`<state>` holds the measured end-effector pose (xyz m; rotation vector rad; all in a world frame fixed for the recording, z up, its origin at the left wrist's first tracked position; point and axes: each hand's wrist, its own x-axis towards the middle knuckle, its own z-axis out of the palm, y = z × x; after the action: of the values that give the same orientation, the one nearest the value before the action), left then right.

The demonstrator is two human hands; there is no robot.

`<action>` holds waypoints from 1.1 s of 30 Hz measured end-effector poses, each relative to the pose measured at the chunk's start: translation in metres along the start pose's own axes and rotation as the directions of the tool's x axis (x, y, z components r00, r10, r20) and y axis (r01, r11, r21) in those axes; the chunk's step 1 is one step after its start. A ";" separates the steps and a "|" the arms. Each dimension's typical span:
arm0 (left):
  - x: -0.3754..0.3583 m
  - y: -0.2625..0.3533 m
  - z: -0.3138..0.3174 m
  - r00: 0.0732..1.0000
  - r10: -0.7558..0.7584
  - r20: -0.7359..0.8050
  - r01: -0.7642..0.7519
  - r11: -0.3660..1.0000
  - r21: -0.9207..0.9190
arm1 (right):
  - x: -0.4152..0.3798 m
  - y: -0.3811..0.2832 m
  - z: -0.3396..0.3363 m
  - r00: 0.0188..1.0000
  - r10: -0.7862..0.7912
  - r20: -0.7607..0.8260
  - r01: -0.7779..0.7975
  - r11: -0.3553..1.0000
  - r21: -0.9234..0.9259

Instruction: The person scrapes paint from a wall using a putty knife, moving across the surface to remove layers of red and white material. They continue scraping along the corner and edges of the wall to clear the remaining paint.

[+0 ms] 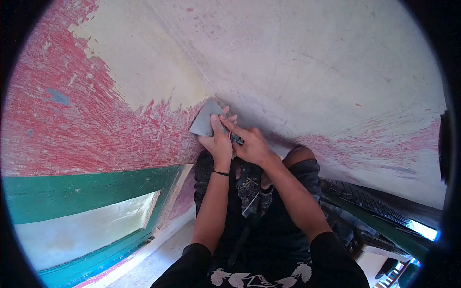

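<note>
Dark shirt (273,254) nearest; left hand (220,140) pinching, right hand (250,144) gripping scraper (207,115) (blade (202,125) grey, flared), handle (236,138) apparently black.

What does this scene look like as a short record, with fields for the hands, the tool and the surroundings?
Tool: scraper with a broad flat grey blade and dark handle
Left hand: thumb laid on the blade, dark bracelet at the wrist
Right hand: around the handle
Blade position: where red and pale areas of the wall meet
Wall: rough, streaked red paint beside a smoother pale patch
Nearby: green window frame
</note>
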<state>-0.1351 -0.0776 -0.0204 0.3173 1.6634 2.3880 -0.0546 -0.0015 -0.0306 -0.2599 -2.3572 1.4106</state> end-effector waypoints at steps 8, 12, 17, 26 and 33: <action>-0.006 0.006 -0.002 1.000 0.007 -0.011 -0.007 1.000 0.025 | -0.008 -0.003 0.007 0.998 -0.047 -0.042 0.046 0.999 -0.025; -0.003 0.008 0.001 1.000 0.013 -0.013 -0.013 1.000 0.028 | -0.003 -0.002 0.005 0.999 -0.014 -0.043 0.017 0.998 0.053; -0.003 -0.001 -0.007 1.000 -0.005 -0.016 0.006 1.000 0.016 | -0.005 0.001 0.006 0.998 -0.052 -0.036 0.052 0.999 0.012; -0.003 0.010 0.000 1.000 -0.012 -0.003 0.012 1.000 0.003 | -0.003 -0.001 0.004 0.999 -0.030 -0.014 0.030 1.000 0.001; -0.001 0.006 0.007 1.000 0.012 -0.021 -0.012 1.000 -0.020 | 0.001 0.000 -0.004 0.998 -0.052 -0.026 0.052 0.998 0.020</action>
<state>-0.1328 -0.0737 -0.0128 0.3017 1.6503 2.4229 -0.0538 0.0025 -0.0288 -0.2081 -2.3106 1.3983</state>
